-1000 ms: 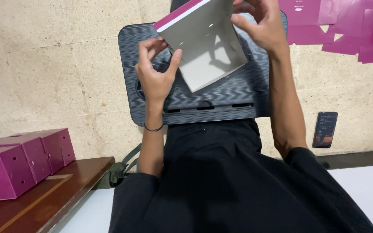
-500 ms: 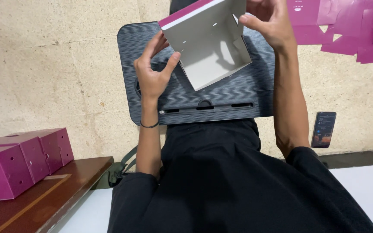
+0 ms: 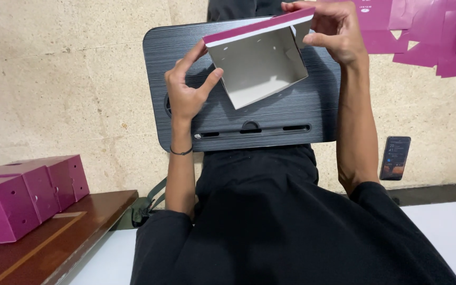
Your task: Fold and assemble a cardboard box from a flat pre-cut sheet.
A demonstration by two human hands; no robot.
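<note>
Holding a half-folded cardboard box (image 3: pixel 259 68) over the black lap desk (image 3: pixel 238 121), you work with both hands at once. Your left hand (image 3: pixel 186 92) is closed on the box's left side, the thumb pressed onto the grey inner face and the fingers wrapped behind the magenta outside. Your right hand (image 3: pixel 333 31) pinches the upper right corner, the fingertips curled over the magenta top edge and a small folded flap.

The box is tilted so that its open, grey-white inside faces you, with the magenta rim running along its top. It hangs just above the far half of the lap desk, and whether its lower edge touches the ribbed surface cannot be told. A thin dark band (image 3: pixel 181 152) circles your left wrist.

The lap desk rests across your lap, above your black clothing (image 3: pixel 270 221). On the beige floor to your right lies a dark phone (image 3: pixel 395 157) with its screen lit. Flat magenta box blanks (image 3: pixel 428 37) are spread on the floor at the upper right. At the lower left, finished magenta boxes (image 3: pixel 22 190) stand side by side on a brown wooden board (image 3: pixel 64 237).
</note>
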